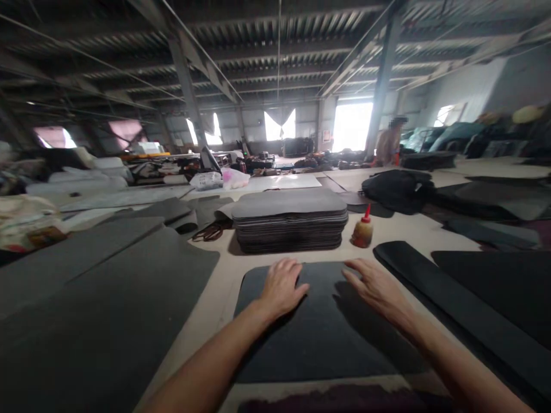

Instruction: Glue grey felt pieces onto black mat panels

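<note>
A dark grey rectangular sheet with rounded corners (310, 344) lies flat on the pale tabletop (202, 321) right before me. My left hand (283, 287) rests on the upper left part of this sheet, thumb apart from the fingers. Over its upper right part my right hand (370, 284) is held with fingers spread, casting a shadow on the sheet; nothing shows in it. Just beyond the hands stands a thick stack of similar grey sheets (290, 221). To the right of the stack is a squeeze bottle with a red nozzle (362, 229), holding something brownish.
Large grey sheet material (107, 304) covers the left side. A folded dark strip (451, 304) and another dark sheet (508, 281) lie to the right. Scissors (209, 232) sit left of the stack. Further back are a dark cloth bundle (398, 191), plastic bags (235, 178) and a person (388, 143).
</note>
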The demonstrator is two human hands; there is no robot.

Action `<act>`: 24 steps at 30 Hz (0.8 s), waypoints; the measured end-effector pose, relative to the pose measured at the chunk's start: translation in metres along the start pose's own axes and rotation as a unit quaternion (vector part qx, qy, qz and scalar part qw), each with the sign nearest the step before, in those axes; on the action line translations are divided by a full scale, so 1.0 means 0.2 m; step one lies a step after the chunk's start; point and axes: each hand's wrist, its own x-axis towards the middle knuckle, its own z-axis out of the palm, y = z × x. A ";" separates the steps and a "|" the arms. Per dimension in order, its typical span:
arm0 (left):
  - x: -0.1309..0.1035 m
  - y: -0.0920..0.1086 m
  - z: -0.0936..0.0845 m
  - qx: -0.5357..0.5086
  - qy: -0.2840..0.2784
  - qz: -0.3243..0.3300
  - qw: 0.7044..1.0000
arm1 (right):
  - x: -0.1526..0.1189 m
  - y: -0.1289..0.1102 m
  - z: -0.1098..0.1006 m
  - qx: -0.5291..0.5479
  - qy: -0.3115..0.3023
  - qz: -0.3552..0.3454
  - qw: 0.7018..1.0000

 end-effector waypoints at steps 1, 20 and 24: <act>0.01 0.02 0.05 -0.001 -0.012 -0.001 1.000 | 0.04 -0.03 0.06 -0.034 -0.026 -0.026 0.999; -0.37 -0.43 -0.08 0.094 -0.078 -0.123 0.985 | -0.12 0.29 0.15 -0.151 -0.102 0.086 0.979; -0.54 -0.48 -0.20 0.194 -0.082 -0.159 0.964 | -0.23 0.37 0.10 -0.171 -0.081 0.096 0.977</act>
